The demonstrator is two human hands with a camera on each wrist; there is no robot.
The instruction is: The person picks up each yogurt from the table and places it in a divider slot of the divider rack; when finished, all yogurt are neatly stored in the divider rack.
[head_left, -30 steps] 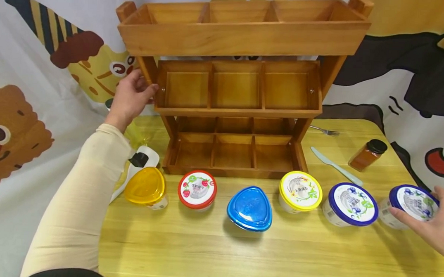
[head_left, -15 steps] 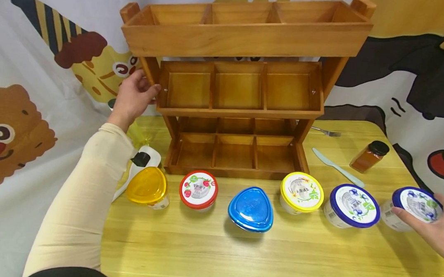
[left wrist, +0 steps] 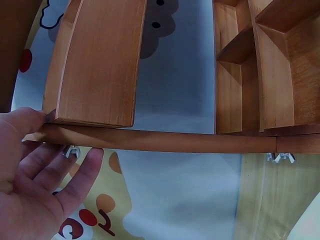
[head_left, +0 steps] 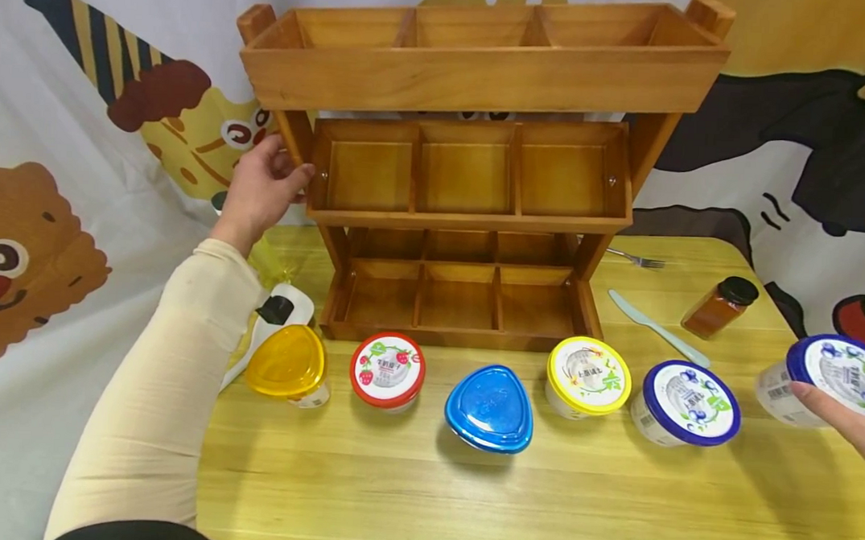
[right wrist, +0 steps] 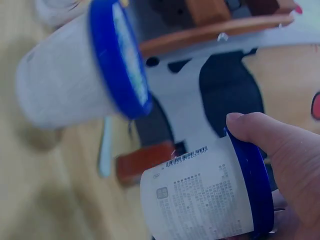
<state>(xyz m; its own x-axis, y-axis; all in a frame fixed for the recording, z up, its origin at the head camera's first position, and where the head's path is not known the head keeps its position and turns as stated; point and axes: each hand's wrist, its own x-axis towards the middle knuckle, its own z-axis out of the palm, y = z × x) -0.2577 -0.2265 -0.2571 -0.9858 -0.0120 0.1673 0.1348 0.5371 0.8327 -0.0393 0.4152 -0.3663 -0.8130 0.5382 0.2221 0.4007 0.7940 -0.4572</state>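
My left hand [head_left: 262, 190] grips the left side post of a three-tier wooden rack [head_left: 477, 79]. In the left wrist view the thumb lies on one side of the post [left wrist: 190, 140] and the fingers on the other, near a wing nut. At the far right my right hand [head_left: 853, 429] holds a white tub with a dark blue blueberry lid [head_left: 844, 372]. The right wrist view has that tub [right wrist: 200, 195] tilted, the thumb at its lid rim. Beside it stands a second blue-lidded tub [head_left: 691, 402].
A yellow-lidded tub [head_left: 589, 375], a blue triangular-lidded tub [head_left: 490, 408], a red-lidded tub [head_left: 388, 369] and an orange-lidded tub [head_left: 287, 362] line the rack's front. Right of the rack are a pale knife [head_left: 658, 328], a fork [head_left: 639, 260] and a black-capped jar [head_left: 721, 307].
The right hand has raised the blue-lidded tub and shifted it right, away from its neighbour. The left hand keeps its hold on the rack. The head view has shifted slightly.
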